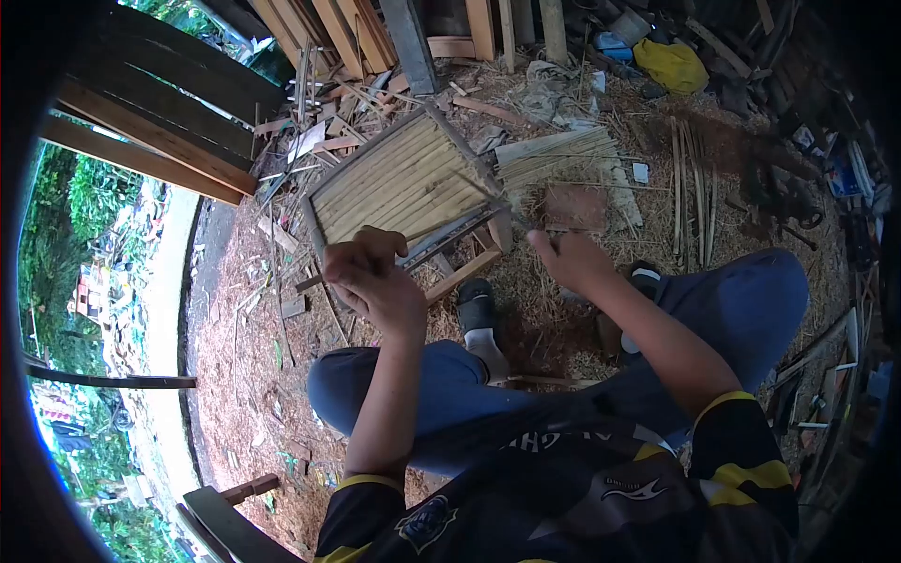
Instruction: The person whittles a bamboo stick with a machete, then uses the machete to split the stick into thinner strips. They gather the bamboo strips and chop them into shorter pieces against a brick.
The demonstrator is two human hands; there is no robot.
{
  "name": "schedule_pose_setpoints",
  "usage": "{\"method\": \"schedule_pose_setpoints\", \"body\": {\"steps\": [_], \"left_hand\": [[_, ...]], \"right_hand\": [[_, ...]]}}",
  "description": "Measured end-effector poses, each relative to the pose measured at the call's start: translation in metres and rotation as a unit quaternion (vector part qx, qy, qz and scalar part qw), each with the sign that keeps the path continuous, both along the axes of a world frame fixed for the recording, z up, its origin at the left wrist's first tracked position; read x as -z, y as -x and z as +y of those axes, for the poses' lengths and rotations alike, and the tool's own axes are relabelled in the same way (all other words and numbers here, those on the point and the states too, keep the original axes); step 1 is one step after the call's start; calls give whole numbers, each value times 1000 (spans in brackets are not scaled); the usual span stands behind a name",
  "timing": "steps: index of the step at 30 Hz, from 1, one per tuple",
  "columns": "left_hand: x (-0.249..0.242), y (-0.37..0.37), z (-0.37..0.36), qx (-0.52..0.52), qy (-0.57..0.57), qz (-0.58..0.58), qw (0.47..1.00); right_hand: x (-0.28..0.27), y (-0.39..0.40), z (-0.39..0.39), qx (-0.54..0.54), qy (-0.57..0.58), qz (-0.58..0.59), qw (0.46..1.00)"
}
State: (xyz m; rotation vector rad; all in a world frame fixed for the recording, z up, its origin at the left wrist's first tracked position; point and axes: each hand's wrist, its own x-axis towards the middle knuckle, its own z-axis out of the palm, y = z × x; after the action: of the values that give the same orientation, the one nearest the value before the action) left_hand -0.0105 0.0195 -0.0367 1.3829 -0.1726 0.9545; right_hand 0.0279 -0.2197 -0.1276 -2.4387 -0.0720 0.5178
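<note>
My left hand (374, 280) is raised over the near left edge of a slatted panel (404, 178) with a worn wooden frame. Its fingers are curled together, and anything between them is hidden. To the right of the panel's near corner is my right hand (574, 263), its fingers bent in with the thumb up against them. What it grips is too small to make out. The panel lies tilted on a low wooden support (465, 274), its pale strips running side by side within the frame. A thin dark line crosses the strips near the right corner.
Thin strips (554, 155) lie beside the panel, near a reddish flat block (576, 207). Longer sticks (693, 192) are further right. Shavings and wood scraps cover the ground. Boards (352, 38) lean at the back, near a yellow cloth (671, 66). My legs are folded in front.
</note>
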Motion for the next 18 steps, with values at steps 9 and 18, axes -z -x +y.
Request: {"method": "schedule_pose_setpoints", "body": {"steps": [9,18], "left_hand": [[-1,-1,4,4,4,-5,1000],[-2,1,1,-39,39,16,998]], "right_hand": [[21,-11,-9,-3,22,11,1000],[39,-13,-6,11,20,-65,998]]}}
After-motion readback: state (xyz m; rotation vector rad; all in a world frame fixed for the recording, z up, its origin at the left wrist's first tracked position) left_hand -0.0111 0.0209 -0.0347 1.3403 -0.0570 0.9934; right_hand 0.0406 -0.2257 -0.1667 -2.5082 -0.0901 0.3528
